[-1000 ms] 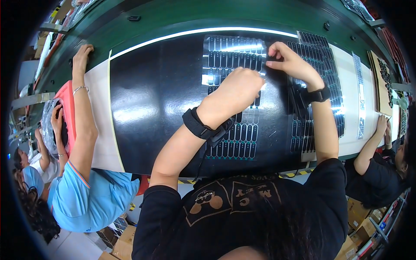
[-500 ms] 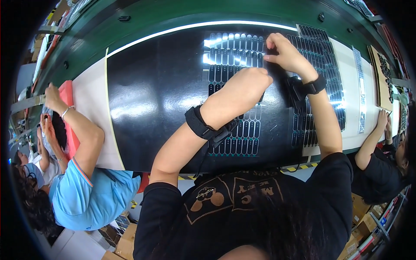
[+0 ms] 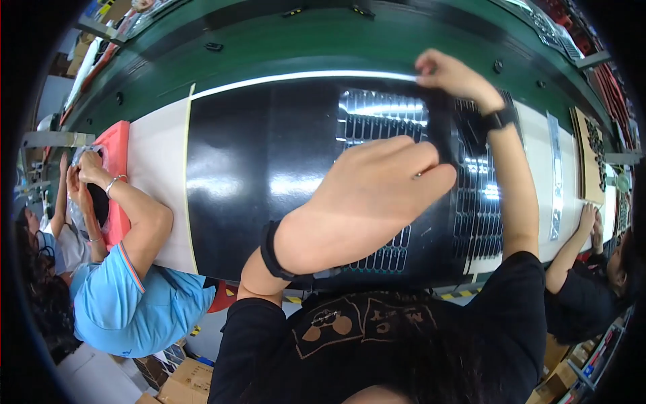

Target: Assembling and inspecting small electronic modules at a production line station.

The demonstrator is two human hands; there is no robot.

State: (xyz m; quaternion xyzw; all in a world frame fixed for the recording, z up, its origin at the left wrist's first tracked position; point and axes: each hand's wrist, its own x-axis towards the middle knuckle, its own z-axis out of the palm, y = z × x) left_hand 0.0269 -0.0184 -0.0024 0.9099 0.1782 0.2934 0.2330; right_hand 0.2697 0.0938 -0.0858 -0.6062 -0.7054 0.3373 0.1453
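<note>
My left hand (image 3: 377, 192) is raised over the black mat (image 3: 229, 168), its fingers curled in and thumb against the index finger. A tiny dark spot shows at the pinch, too small to name. Beneath this hand, and partly hidden by it, lies a clear sheet of black, rounded oblong pieces (image 3: 383, 124). My right hand (image 3: 457, 77) reaches past the mat's far edge, over the green conveyor belt (image 3: 323, 44). It is slightly blurred, with a gap between bent fingers and thumb and nothing visible in them. Both wrists wear black straps.
A second sheet of oblong pieces (image 3: 478, 205) lies under my right forearm. Small black parts (image 3: 213, 47) sit on the belt. At left, a person in light blue works at a red tray (image 3: 120, 178); at right, another person sits near a cardboard sheet (image 3: 585, 158) holding dark pieces.
My left hand has lifted off the sheet, nearer the camera. The right hand has moved from beside the sheet out over the belt. The view has shifted, showing more belt.
</note>
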